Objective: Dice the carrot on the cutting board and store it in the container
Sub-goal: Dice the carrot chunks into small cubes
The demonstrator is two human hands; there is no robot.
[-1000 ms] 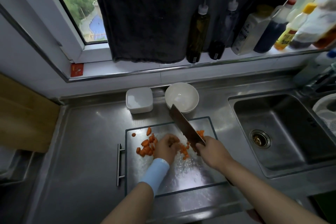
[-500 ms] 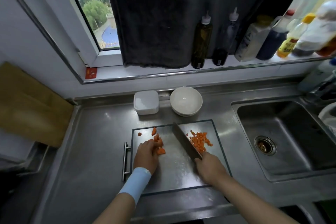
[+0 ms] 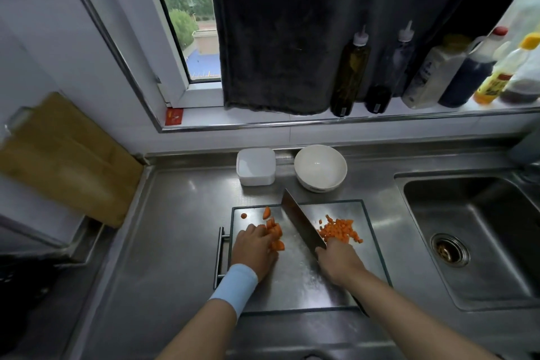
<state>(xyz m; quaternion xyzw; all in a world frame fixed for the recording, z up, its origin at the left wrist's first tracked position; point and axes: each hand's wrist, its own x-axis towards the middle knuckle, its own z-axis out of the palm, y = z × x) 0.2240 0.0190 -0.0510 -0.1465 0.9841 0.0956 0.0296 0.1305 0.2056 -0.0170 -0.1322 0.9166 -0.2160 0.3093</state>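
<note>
left hand [image 3: 254, 248], fingers curled, holds carrot chunks [image 3: 274, 235] steady | right hand [image 3: 339, 263] grips cleaver [image 3: 301, 222], blade dividing them from diced carrot [image 3: 339, 231] at right

I see the left hand [image 3: 254, 248], a pale blue wristband [image 3: 235, 286] behind it, on the left part of the steel cutting board [image 3: 298, 280], fingers curled over a cluster of carrot chunks [image 3: 276, 238]. The right hand [image 3: 339, 263] grips the knife [image 3: 301, 222]; its blade runs diagonally between those chunks and a heap of diced carrot [image 3: 339, 231] on the right. Beyond the board I make out a white container [image 3: 256, 166] and a white bowl [image 3: 320, 168] side by side. The sink [image 3: 473, 231] lies to the right.
</note>
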